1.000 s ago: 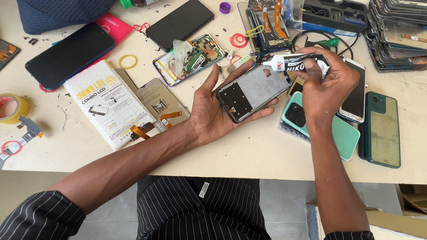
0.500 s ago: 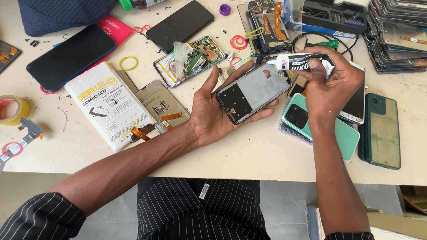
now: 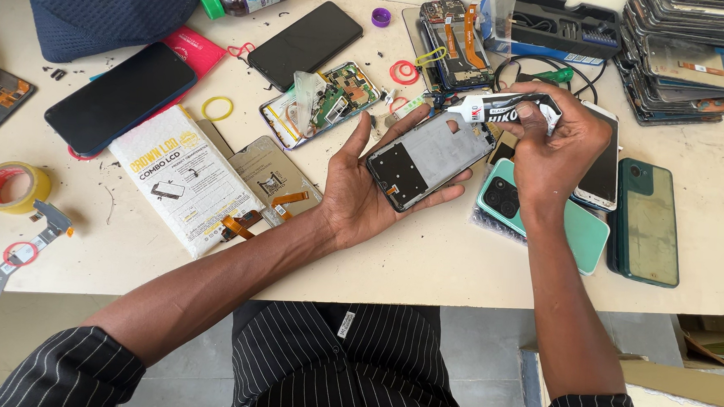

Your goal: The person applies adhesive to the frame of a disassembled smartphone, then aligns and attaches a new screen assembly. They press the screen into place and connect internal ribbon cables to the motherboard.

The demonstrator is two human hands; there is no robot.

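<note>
- Grey metal and black plastic make up the phone frame lying tilted across your left hand, whose palm faces up with the fingers spread under and around it.
- Your right hand pinches a black glue tube between thumb and fingers, its white nozzle resting at the frame's upper right corner.
- Beyond the frame, an opened phone holds its circuit board, battery and a scrap of clear film; a second opened phone with orange ribbon cables lies farther back.
- A black tool case with a clear raised lid holds rows of bits at the far edge.
- At the far right corner stands a stack of screens.
- Under your right wrist lie a mint phone back and, just beside it, a dark green phone.
- Left of your forearm sit a white parts box and a yellow tape roll.
- Bare tabletop runs along the near edge between your arms.
</note>
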